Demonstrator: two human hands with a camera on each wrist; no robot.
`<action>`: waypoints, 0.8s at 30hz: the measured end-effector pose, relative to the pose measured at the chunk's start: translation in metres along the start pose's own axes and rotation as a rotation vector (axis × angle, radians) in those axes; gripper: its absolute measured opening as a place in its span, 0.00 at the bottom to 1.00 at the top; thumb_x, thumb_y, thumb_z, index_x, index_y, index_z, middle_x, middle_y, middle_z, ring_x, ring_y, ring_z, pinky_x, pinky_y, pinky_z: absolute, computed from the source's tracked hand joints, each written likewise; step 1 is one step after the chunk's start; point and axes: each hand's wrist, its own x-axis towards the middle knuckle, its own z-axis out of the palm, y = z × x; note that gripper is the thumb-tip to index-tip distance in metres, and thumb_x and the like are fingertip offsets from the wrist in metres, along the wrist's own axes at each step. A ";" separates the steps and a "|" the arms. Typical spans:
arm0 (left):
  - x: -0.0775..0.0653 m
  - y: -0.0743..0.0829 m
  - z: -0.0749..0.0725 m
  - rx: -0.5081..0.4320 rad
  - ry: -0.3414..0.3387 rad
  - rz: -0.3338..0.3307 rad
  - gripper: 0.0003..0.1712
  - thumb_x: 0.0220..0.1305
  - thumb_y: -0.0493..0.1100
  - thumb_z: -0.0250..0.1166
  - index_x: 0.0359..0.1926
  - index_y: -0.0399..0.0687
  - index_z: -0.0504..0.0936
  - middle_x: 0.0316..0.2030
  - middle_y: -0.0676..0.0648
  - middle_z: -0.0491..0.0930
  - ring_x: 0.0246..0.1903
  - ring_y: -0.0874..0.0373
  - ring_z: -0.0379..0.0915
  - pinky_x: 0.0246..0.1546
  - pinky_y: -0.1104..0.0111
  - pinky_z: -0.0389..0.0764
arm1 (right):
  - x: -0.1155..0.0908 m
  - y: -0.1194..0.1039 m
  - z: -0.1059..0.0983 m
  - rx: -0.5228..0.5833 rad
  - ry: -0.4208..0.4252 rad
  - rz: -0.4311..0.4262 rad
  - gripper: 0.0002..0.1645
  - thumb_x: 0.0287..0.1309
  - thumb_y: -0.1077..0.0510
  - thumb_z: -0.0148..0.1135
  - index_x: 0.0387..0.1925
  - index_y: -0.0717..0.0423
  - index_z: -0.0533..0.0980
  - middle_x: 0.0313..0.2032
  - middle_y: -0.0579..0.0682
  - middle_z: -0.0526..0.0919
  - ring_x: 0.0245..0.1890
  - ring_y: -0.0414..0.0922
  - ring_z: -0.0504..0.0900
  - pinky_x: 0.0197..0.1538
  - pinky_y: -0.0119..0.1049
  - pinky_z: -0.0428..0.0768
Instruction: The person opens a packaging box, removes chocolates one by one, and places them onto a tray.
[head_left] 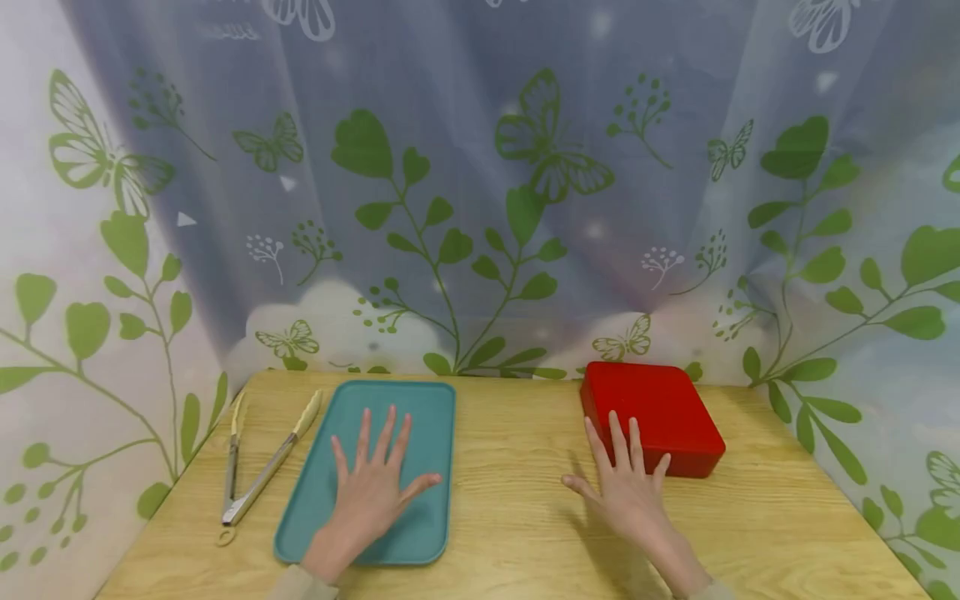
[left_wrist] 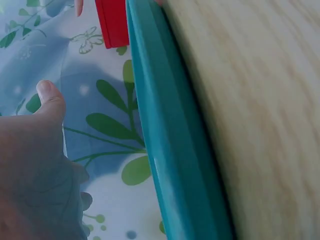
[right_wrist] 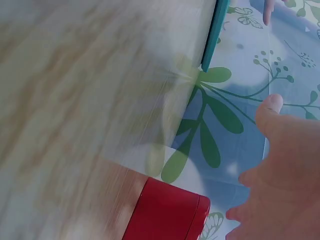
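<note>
My left hand (head_left: 369,492), fingers spread, hovers palm down over a teal tray (head_left: 427,433) on the left half of the table. In the left wrist view a gap shows between that hand (left_wrist: 35,165) and the tray's rim (left_wrist: 165,130). My right hand (head_left: 628,492) is also spread, held above the table just in front of a red box (head_left: 660,408); its fingertips overlap the box in the head view. The right wrist view has the hand (right_wrist: 290,170) apart from the red box (right_wrist: 165,210). Neither hand holds anything.
Metal tongs (head_left: 262,479) with pale tips lie spread apart left of the tray, their ring near the table's left edge. The wooden table (head_left: 510,500) backs onto a curtain (head_left: 480,208) printed with leaves and butterflies, which also lines both sides.
</note>
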 end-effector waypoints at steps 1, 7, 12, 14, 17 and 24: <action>0.001 0.001 -0.001 -0.016 -0.006 -0.001 0.53 0.53 0.77 0.45 0.72 0.57 0.41 0.72 0.50 0.35 0.69 0.44 0.20 0.59 0.34 0.26 | 0.000 0.002 -0.001 0.023 0.008 0.001 0.53 0.52 0.27 0.51 0.72 0.36 0.39 0.71 0.56 0.38 0.70 0.59 0.32 0.53 0.78 0.40; 0.015 0.016 -0.008 -0.200 0.009 0.009 0.50 0.57 0.72 0.47 0.72 0.55 0.43 0.72 0.48 0.40 0.70 0.43 0.24 0.59 0.34 0.31 | 0.008 0.031 -0.021 0.225 0.201 -0.012 0.43 0.56 0.41 0.59 0.69 0.49 0.56 0.66 0.61 0.59 0.65 0.64 0.55 0.55 0.70 0.59; 0.037 0.046 -0.014 -0.374 0.044 0.044 0.45 0.62 0.67 0.49 0.71 0.48 0.48 0.70 0.45 0.46 0.70 0.44 0.34 0.63 0.39 0.43 | 0.013 0.075 -0.043 0.332 0.318 0.013 0.38 0.59 0.45 0.58 0.67 0.52 0.60 0.63 0.64 0.64 0.60 0.65 0.62 0.54 0.66 0.62; 0.047 0.061 -0.014 -0.460 0.044 0.054 0.44 0.63 0.66 0.48 0.71 0.47 0.50 0.70 0.46 0.48 0.70 0.46 0.39 0.65 0.44 0.48 | 0.015 0.093 -0.052 0.367 0.329 0.040 0.35 0.61 0.46 0.56 0.66 0.54 0.61 0.62 0.65 0.64 0.57 0.65 0.66 0.52 0.65 0.65; 0.062 0.083 -0.009 -0.580 0.053 0.070 0.42 0.65 0.65 0.46 0.70 0.47 0.52 0.69 0.47 0.51 0.68 0.47 0.48 0.65 0.50 0.55 | 0.017 0.119 -0.061 0.427 0.313 0.098 0.33 0.64 0.47 0.52 0.66 0.57 0.61 0.61 0.66 0.65 0.55 0.65 0.68 0.49 0.62 0.70; 0.091 0.131 0.018 -0.682 0.063 0.117 0.36 0.67 0.61 0.45 0.68 0.45 0.58 0.65 0.44 0.61 0.64 0.48 0.57 0.63 0.54 0.61 | 0.022 0.164 -0.062 0.467 0.172 0.239 0.35 0.67 0.43 0.42 0.64 0.66 0.60 0.59 0.68 0.67 0.51 0.65 0.73 0.42 0.52 0.78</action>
